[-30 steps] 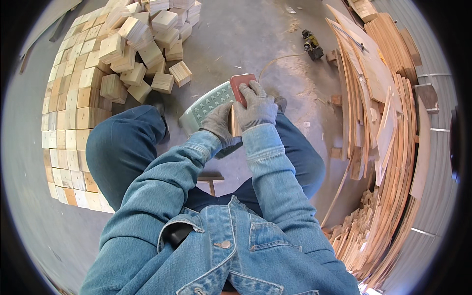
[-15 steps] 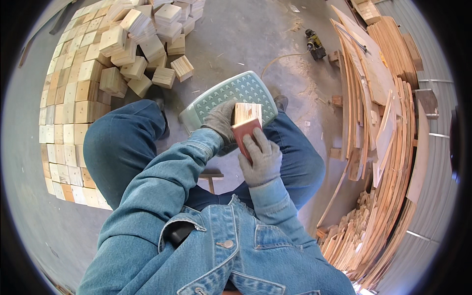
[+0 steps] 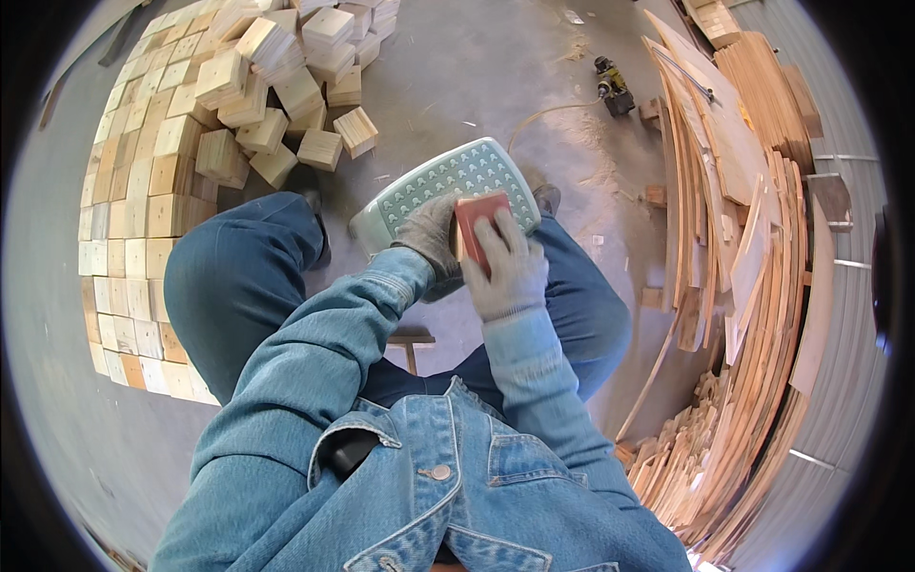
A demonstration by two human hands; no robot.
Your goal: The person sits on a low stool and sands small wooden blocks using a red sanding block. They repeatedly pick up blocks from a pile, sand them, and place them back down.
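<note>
My right hand [image 3: 505, 276], in a grey knit glove, presses a reddish-brown sanding block [image 3: 481, 210] flat with its fingers spread across the back. Under it is a pale wooden block, mostly hidden; only a thin light edge shows on its left side. My left hand [image 3: 429, 234], gloved too, grips that wooden block from the left, its fingertips partly out of sight. Both hands are over the near part of a light green plastic stool [image 3: 457, 172] with a studded top, between my knees.
Stacked wooden blocks [image 3: 133, 219] cover the floor at left, with a loose heap [image 3: 276, 105] at their far end. A yellow-black power tool [image 3: 612, 88] lies far right, near a thin hose [image 3: 543, 112]. Long boards [image 3: 739, 162] and wood strips [image 3: 677, 448] line the right side.
My right hand has pushed the sanding block forward and up over the wooden block's face, covering the light wood seen before. My left hand keeps its place.
</note>
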